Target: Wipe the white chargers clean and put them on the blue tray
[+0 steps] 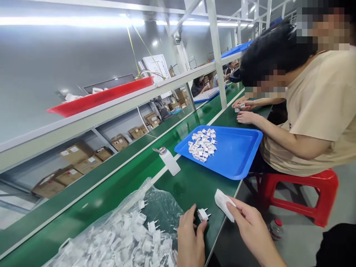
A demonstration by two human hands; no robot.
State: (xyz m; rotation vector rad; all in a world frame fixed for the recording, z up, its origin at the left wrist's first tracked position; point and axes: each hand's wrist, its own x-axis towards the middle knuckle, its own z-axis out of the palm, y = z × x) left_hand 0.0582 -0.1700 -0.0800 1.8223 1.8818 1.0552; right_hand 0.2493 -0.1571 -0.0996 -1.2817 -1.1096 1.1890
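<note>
My left hand is at the front of the green bench, beside a clear bag of white plugs. Its thumb and fingers are round a single white plug, whose metal pins point right. A folded white cloth or tissue is pinched in my right hand, just right of that plug and over the bench edge. Further forward, a blue tray bears a pile of white plugs on its left side.
A white pump bottle stands left of the tray. At right, a person in a beige shirt sits on a red stool, hands holding small white parts. A metal shelf frame carries a red tray.
</note>
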